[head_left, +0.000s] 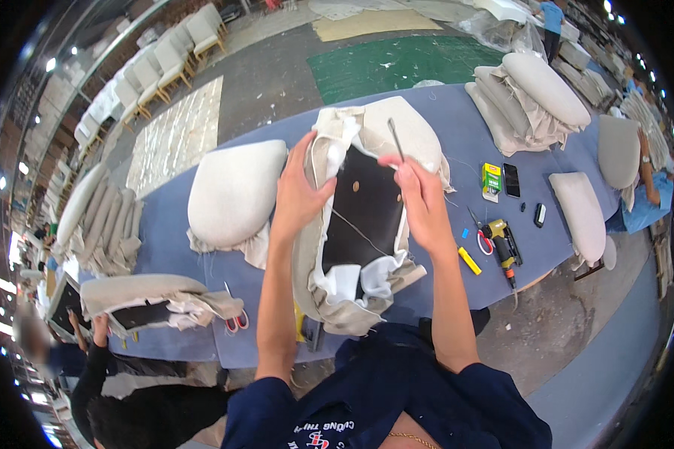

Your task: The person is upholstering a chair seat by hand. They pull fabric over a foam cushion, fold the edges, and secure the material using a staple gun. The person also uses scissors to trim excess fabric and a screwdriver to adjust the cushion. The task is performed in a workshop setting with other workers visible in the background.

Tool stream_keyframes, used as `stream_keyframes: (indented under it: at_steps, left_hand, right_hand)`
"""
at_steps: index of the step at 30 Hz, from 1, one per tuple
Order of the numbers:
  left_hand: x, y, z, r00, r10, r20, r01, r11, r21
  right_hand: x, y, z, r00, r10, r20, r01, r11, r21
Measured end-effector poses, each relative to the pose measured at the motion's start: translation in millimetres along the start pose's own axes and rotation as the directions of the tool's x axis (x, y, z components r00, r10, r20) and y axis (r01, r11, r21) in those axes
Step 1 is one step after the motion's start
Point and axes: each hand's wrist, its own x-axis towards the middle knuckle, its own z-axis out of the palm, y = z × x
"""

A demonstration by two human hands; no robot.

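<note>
In front of me, an upholstered chair pad (305, 258) in beige fabric rests on its side with its underside turned toward me. Loose fabric and white padding (342, 283) surround a black inner board (359, 213), and a thin cord lies across that board. My left hand (301, 191) grips the pad's left rim, thumb on the inner side. Closed around a thin metal rod-like tool (395, 138), my right hand (421, 202) is over the pad's right edge, with the tool's tip pointing up. Its grip end is hidden in my fingers.
A yellow-black air stapler (504, 243), red-handled scissors (485, 242), a yellow cutter (469, 260), a phone (511, 180) and a green-yellow box (491, 182) lie to the right on the blue table (457, 142). Other pads (236, 191) stand around. Co-workers (150, 408) work at left and right.
</note>
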Motion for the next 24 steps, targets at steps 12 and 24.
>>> stream_keyframes:
  at_steps: [12,24]
  left_hand:
    - [-48,19,-4,0.996,-0.028,-0.089,0.018,0.994,-0.112]
    - [-47,39,14,0.993,0.087,-0.078,-0.102,0.973,-0.208]
  right_hand:
    - [-61,-12,15,0.994,0.044,0.104,-0.043,0.999,-0.013]
    - [-64,-15,8,0.984,0.17,0.053,-0.17,0.985,0.002]
